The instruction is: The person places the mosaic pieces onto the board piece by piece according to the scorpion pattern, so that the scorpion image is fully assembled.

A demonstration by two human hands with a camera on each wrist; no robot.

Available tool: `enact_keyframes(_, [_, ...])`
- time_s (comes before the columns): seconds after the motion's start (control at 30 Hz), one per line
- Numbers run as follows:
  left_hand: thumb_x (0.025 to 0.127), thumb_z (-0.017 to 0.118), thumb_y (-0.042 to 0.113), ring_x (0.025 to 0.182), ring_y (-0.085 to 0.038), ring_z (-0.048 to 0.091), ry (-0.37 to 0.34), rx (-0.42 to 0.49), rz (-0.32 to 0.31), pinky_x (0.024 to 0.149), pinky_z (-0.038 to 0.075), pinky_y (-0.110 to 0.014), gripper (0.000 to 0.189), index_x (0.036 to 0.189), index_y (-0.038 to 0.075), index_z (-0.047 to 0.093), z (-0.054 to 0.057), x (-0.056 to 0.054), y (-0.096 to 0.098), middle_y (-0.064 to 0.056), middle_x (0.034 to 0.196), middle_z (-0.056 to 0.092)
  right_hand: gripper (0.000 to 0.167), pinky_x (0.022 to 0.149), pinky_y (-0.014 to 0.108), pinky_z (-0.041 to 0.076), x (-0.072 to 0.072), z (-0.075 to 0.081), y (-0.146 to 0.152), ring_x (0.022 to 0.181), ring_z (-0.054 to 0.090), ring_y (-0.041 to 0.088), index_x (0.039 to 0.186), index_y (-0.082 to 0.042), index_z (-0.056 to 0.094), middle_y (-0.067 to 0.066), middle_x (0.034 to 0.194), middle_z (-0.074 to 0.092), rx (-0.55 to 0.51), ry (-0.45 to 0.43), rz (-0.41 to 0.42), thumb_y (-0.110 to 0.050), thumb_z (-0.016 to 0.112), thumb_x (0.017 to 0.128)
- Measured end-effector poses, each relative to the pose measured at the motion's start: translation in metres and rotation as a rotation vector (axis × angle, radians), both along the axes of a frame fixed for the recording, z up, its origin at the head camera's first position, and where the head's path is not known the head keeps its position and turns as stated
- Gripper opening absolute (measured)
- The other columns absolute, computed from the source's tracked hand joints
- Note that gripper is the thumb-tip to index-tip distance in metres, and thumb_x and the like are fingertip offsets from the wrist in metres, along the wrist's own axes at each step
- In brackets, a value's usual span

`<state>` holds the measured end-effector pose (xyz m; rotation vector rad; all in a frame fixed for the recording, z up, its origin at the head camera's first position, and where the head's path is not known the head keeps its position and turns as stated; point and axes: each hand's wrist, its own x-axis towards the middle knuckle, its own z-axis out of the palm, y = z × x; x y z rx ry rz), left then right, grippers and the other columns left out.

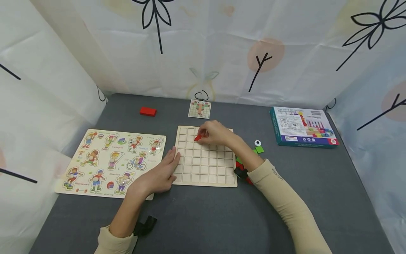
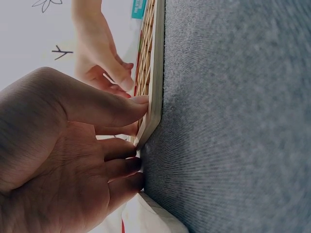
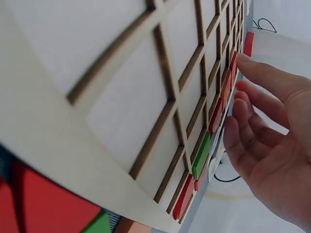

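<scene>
Roughly crosswise, a partly hidden red piece (image 1: 197, 138) pinched by the right hand (image 1: 215, 133) points leftward over the grid board (image 1: 204, 167), whose left edge the straight-fingered left hand (image 1: 159, 173) touches.

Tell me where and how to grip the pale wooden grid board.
Pinch the pale wooden grid board by its near rim, probably from the front, thumb on top: it lies flat, that rim is bare, and the left hand touches the left edge.
</scene>
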<state>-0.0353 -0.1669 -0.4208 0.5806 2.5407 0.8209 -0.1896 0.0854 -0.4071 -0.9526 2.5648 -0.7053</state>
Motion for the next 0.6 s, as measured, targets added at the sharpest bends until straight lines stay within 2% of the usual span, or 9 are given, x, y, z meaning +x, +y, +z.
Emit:
enact_keyframes(0.1, [0.102, 0.061, 0.002, 0.17, -0.047, 0.004, -0.003, -0.013, 0.0, 0.137, 0.019, -0.059, 0.077, 0.168, -0.01, 0.022, 0.0, 0.0, 0.0, -0.029, 0.181, 0.004, 0.023, 0.089, 0.038, 0.061, 0.001, -0.001, 0.0, 0.096, 0.072, 0.025, 0.116, -0.002, 0.08, 0.014, 0.111, 0.077, -0.003, 0.008, 0.02, -0.016, 0.08, 0.099])
enact_keyframes(0.13, [0.102, 0.062, 0.002, 0.17, -0.048, 0.006, -0.013, -0.032, 0.0, 0.135, 0.02, -0.063, 0.078, 0.168, -0.01, 0.022, 0.006, 0.0, 0.002, -0.029, 0.181, 0.005, 0.022, 0.088, 0.039, 0.061, 0.001, -0.001, 0.001, 0.096, 0.072, 0.025, 0.117, -0.002, 0.081, 0.015, 0.111, 0.076, -0.005, 0.008, 0.024, -0.016, 0.079, 0.099])
enact_keyframes(0.27, [0.104, 0.061, 0.003, 0.17, -0.047, 0.006, -0.012, -0.056, -0.004, 0.136, 0.021, -0.062, 0.077, 0.168, -0.009, 0.021, 0.006, 0.0, 0.003, -0.028, 0.182, 0.004, 0.022, 0.087, 0.04, 0.061, 0.004, -0.002, 0.003, 0.094, 0.071, 0.026, 0.117, -0.002, 0.081, 0.016, 0.11, 0.074, -0.02, 0.009, 0.032, -0.013, 0.078, 0.099])
enact_keyframes(0.47, [0.101, 0.063, 0.002, 0.17, -0.049, 0.006, -0.009, -0.005, 0.005, 0.135, 0.019, -0.063, 0.079, 0.168, -0.011, 0.023, 0.003, 0.001, 0.002, -0.03, 0.181, 0.005, 0.021, 0.086, 0.04, 0.06, 0.007, -0.003, 0.013, 0.095, 0.072, 0.026, 0.117, -0.002, 0.081, 0.015, 0.108, 0.074, -0.07, 0.03, 0.026, -0.013, 0.076, 0.1])
enact_keyframes(0.6, [0.101, 0.061, 0.0, 0.17, -0.049, 0.007, 0.003, -0.006, -0.001, 0.136, 0.019, -0.063, 0.077, 0.167, -0.013, 0.023, 0.003, 0.002, 0.002, -0.031, 0.18, 0.005, 0.024, 0.086, 0.038, 0.06, 0.008, -0.003, 0.027, 0.096, 0.072, 0.024, 0.12, -0.004, 0.081, 0.013, 0.112, 0.077, -0.101, 0.028, 0.003, -0.016, 0.077, 0.1])
